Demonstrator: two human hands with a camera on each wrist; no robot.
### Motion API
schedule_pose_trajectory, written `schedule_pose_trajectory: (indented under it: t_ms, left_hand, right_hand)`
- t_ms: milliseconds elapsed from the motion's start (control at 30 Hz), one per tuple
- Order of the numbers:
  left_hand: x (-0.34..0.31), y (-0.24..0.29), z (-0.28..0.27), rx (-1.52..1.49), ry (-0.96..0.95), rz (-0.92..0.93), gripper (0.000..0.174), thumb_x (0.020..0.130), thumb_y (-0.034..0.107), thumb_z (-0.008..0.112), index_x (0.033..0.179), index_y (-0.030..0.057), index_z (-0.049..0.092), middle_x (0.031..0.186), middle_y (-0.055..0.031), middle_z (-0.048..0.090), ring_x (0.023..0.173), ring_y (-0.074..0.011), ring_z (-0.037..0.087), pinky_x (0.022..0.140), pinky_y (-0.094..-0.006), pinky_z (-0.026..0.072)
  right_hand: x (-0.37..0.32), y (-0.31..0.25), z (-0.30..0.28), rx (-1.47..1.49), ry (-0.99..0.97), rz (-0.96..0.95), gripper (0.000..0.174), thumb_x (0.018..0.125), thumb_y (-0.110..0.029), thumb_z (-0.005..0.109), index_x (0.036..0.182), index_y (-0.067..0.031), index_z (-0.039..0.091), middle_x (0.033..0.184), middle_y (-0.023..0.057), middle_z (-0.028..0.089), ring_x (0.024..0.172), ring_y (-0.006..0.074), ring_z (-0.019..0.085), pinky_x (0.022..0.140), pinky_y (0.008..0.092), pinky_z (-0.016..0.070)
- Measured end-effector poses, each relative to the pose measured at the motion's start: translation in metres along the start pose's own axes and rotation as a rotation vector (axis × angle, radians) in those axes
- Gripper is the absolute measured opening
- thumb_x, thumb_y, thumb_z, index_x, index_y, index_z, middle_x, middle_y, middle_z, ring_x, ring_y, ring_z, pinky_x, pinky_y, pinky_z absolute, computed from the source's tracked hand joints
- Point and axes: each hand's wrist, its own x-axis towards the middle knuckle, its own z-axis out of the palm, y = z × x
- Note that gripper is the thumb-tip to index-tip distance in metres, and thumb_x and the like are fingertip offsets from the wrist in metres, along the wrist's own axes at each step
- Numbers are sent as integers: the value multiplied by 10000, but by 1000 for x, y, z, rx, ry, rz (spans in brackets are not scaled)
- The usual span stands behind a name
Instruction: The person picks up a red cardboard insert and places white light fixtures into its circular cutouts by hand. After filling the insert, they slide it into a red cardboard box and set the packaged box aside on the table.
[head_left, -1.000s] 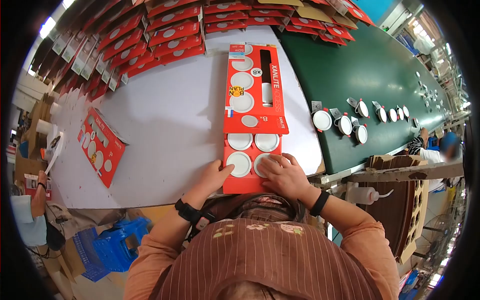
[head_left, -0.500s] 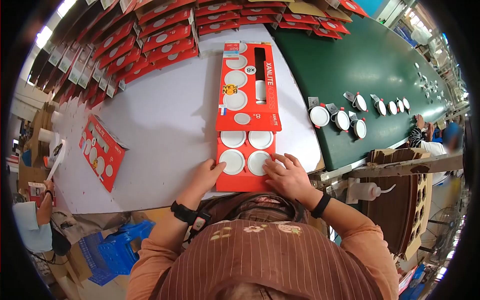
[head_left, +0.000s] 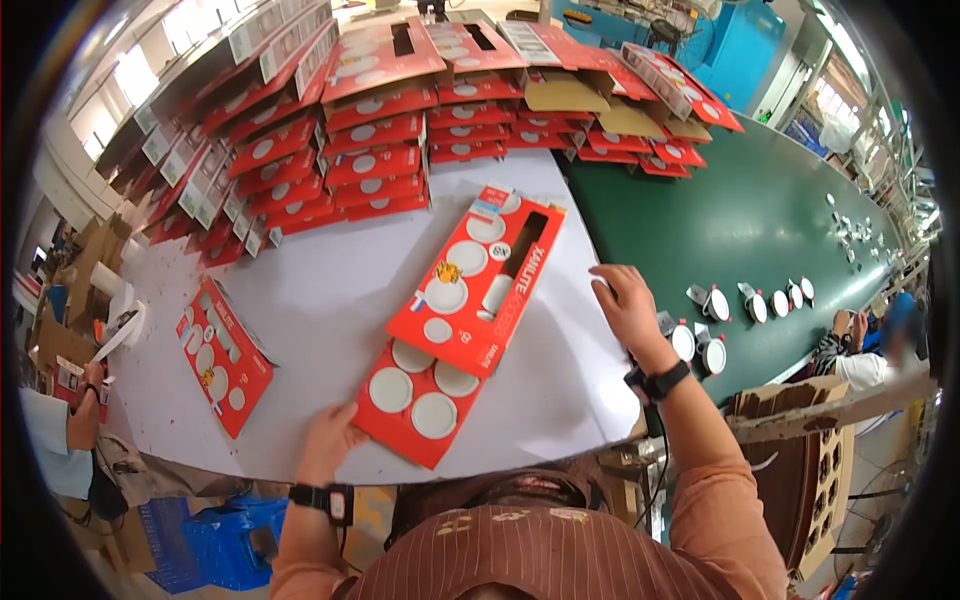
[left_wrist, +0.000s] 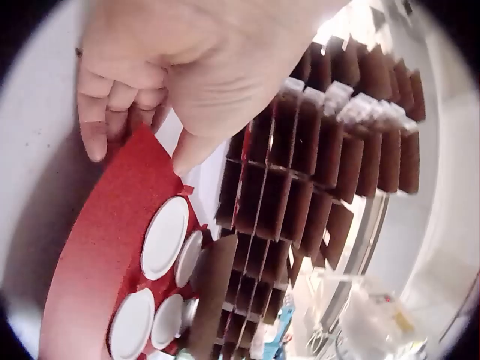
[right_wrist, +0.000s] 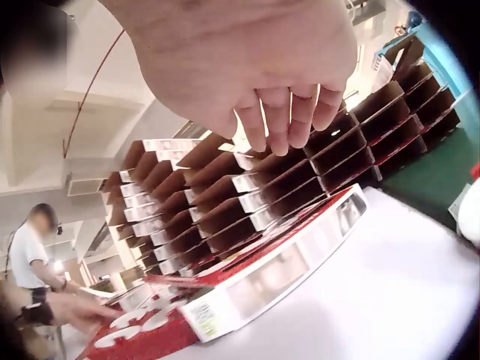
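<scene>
A red XANLITE carton (head_left: 468, 340) lies slanted on the white table, with window cutouts and printed discs on its face. From its near end sticks out a red tray (head_left: 398, 430) holding round white lamps (head_left: 434, 415). My left hand (head_left: 330, 445) pinches the near left corner of this tray; in the left wrist view the thumb lies on one side and the fingers curl behind. Raised off the carton at the right, my right hand (head_left: 628, 310) holds nothing, its fingers loosely bent over the edge of the green surface.
Another red carton (head_left: 228, 360) lies at the left on the white table (head_left: 320, 300). Stacked red cartons (head_left: 380, 130) rise along the back. On the green surface (head_left: 650, 220) at the right stand several white lamps (head_left: 713, 355). Other people work at both sides.
The carton and tray have turned from straight to slanted, near end swung left. My right hand has left the tray and moved up to the right. The head view has tilted up.
</scene>
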Motion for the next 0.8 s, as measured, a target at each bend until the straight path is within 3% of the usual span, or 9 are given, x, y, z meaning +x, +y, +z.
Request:
schedule_pose_trajectory:
  t_ms: [100,267,367,467,567,633,700,733,800]
  left_hand:
    - [-12,-25,1,-295,-74,-140,263,938,211,540,1150,54,538,1006,-80,653,852,-212,650,773,-366,535]
    - [-20,-33,36,-389,-94,-142,316,946,187,512,1246,95,470,1182,-82,585,1046,-224,595,865,-399,503]
    - [-12,-33,37,-328,-53,-150,389,948,165,494,1318,94,396,1287,-89,521,1128,-249,556,912,-435,486]
    - [-8,-37,34,-286,-96,-185,381,956,162,478,1321,92,394,1278,-79,528,1133,-268,551,923,-449,483]
    - [-2,-35,51,-317,-139,-98,377,961,184,472,1319,95,391,1248,-81,542,1099,-242,568,888,-430,489]
    - [2,-32,61,-7,-150,131,388,933,151,518,1301,82,419,1249,-83,541,1096,-234,565,898,-409,480]
    - [2,-21,67,236,-212,340,419,870,95,587,1267,49,461,1271,-101,526,1138,-225,527,916,-388,468]
    - [-1,-16,69,375,-273,474,448,816,50,641,1239,20,494,1292,-118,511,1180,-219,491,932,-373,458]
    - [-7,-7,72,438,-275,455,458,809,59,651,1239,22,500,1294,-115,512,1180,-214,492,936,-365,448]
  right_hand:
    - [60,32,28,-54,-69,68,300,865,-249,578,1085,-48,616,1106,124,609,1050,309,541,901,395,439]
    - [143,77,85,-184,-128,197,581,854,-410,563,1308,-58,480,1308,149,514,1233,329,449,1023,392,372]
    - [167,93,112,-226,-251,344,624,859,-454,539,1337,-63,443,1297,156,525,1201,342,479,1026,386,372]
    - [171,92,122,-68,-447,463,572,862,-503,520,1229,-66,553,1167,169,607,1085,334,566,953,368,420]
    - [152,82,131,39,-574,399,507,863,-506,519,1045,-52,649,1030,169,656,988,317,611,876,368,452]
    - [132,57,130,121,-680,316,518,883,-504,499,1054,-34,634,1024,183,649,983,326,605,867,368,453]
    - [103,42,140,192,-594,249,532,908,-495,471,1076,-11,612,1029,197,639,985,333,597,863,369,451]
    - [98,34,133,209,-623,342,542,923,-489,451,1099,4,594,1036,205,631,998,336,589,866,372,448]
    - [88,40,131,245,-605,361,533,923,-482,454,1094,2,597,1032,203,633,993,332,591,864,371,449]
